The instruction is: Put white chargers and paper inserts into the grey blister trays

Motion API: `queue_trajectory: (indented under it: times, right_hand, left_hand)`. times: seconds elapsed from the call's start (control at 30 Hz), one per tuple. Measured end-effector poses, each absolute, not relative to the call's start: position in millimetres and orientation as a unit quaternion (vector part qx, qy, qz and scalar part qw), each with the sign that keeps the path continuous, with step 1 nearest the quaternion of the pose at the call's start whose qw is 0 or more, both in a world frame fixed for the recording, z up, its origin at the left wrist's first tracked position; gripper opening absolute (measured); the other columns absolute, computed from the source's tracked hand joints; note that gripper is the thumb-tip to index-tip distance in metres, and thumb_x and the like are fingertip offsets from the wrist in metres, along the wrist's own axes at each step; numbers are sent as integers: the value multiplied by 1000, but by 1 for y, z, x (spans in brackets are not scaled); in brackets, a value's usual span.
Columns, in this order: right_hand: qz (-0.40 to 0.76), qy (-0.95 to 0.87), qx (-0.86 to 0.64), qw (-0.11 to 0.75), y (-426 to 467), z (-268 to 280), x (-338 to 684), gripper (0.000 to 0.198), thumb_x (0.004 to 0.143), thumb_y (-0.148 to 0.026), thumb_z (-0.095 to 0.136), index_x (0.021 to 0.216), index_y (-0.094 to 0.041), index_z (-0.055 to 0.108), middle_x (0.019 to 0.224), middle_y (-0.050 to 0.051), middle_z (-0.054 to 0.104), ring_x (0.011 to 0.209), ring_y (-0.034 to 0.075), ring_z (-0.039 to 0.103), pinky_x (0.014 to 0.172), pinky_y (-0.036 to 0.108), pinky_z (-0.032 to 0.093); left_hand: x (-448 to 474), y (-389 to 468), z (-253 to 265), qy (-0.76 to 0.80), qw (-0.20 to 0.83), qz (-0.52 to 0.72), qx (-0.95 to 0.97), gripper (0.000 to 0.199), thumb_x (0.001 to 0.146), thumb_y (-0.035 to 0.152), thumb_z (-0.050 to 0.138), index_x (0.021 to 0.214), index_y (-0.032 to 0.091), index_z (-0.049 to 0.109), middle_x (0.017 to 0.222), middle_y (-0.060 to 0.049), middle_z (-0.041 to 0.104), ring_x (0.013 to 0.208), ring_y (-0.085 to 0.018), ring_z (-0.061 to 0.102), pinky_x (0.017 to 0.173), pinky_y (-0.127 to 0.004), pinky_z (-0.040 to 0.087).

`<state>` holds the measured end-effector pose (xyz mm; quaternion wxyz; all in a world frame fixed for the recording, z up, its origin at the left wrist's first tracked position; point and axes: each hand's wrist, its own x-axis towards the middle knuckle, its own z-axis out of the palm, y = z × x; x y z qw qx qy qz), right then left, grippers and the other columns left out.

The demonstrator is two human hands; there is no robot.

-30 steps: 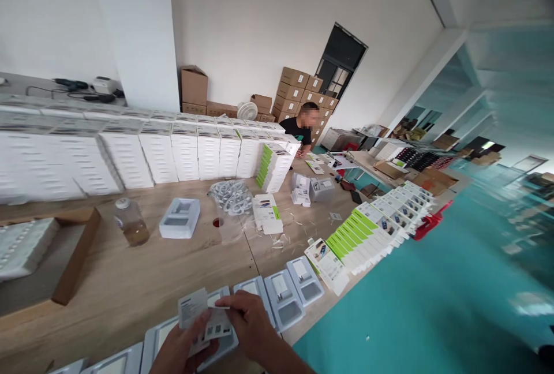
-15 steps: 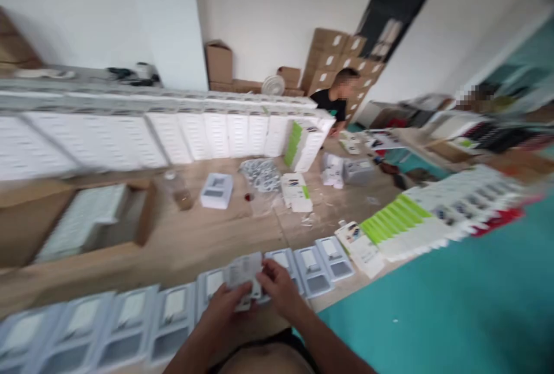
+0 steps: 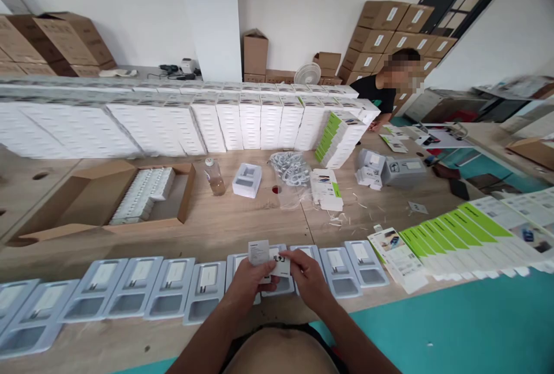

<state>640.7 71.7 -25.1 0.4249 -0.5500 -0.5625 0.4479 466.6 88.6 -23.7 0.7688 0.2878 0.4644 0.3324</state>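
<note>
My left hand (image 3: 246,283) is closed on small printed leaflets (image 3: 258,251) above the row of trays. One white leaflet (image 3: 282,265) sticks out to the right, its right edge pinched by the fingers of my right hand (image 3: 310,281). Beneath and beside both hands runs a row of grey-blue plastic trays (image 3: 205,311). Many of these trays carry a white block that looks like a charger (image 3: 209,275) in the upper recess. Part of the trays under my hands is hidden.
Behind stands a long wall of stacked white boxes (image 3: 249,126). An open carton (image 3: 186,195) with white blocks, a bottle (image 3: 215,178), bundled white cables (image 3: 289,169) and flat printed boxes (image 3: 437,235) lie on the table (image 3: 208,235). A co-worker (image 3: 374,94) is at the far right.
The view has swung left and sharpened. One leaflet now juts out to the right between my hands, where before the leaflets lay closer together. The co-worker's head has turned.
</note>
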Motion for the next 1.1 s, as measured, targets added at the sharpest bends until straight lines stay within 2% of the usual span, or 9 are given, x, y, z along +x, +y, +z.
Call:
queue_trajectory:
  times: [0.1,0.23,0.43,0.53,0.7,0.8,0.97,1.1]
  right_hand:
    - [533,-468,-567,419,75,-32,642,38,88,-40,46,109,-17,68,70,2,60,59,13,52,53,24,41]
    - [577,-445,-563,389,77,-37,642,37,80,-51,61,85,-15,68,61,-1,57,53,11,47,49,22,36]
    - [588,-438,-560,385,77,-34,642,34,78,-49,65,76,-16,64,59,-2,55,51,9,44,47,21,35]
    - [589,-450,-557,376,76,-32,642,33,77,-49,66,73,-16,64,57,-3,54,51,9,44,47,21,35]
    - [585,-446,-565,374,74,-32,639,32,75,-47,67,70,-16,64,54,-4,55,48,9,44,47,21,34]
    - [571,-416,-588,394,70,-36,635,32,72,-46,69,65,-15,64,50,-4,53,44,8,44,46,21,34]
    - [602,-343,-582,426,62,-50,635,34,70,-47,69,74,-14,65,55,-3,57,46,9,49,47,21,36]
    - [582,-333,-603,432,55,-62,643,34,71,-48,68,69,-14,62,51,-4,54,44,9,47,44,21,33]
  left_hand:
    - [468,90,-25,491,747,332,300,45,68,42,78,99,11,68,85,-10,71,65,-16,63,59,-29,54]
    - [471,89,-26,505,733,324,320,47,67,43,78,101,11,69,84,-10,72,68,-19,65,59,-31,56]
    - [473,88,-26,500,729,327,335,47,69,45,76,100,10,69,84,-10,72,67,-20,65,60,-32,56]
    - [473,92,-26,518,708,337,343,41,65,44,78,89,11,69,77,-8,70,70,-22,65,60,-31,55]
    - [470,93,-34,532,650,339,424,26,68,39,73,68,14,66,57,-1,60,53,-15,55,50,-25,45]
    - [468,92,-44,561,591,339,471,28,71,42,71,67,15,66,56,0,60,54,-15,54,50,-24,42]
    - [470,91,-51,581,564,324,488,35,72,50,69,72,15,69,64,-3,66,61,-19,58,55,-26,44]
    - [477,89,-47,590,527,283,542,37,73,51,67,60,17,63,54,-2,61,55,-19,54,53,-26,40]
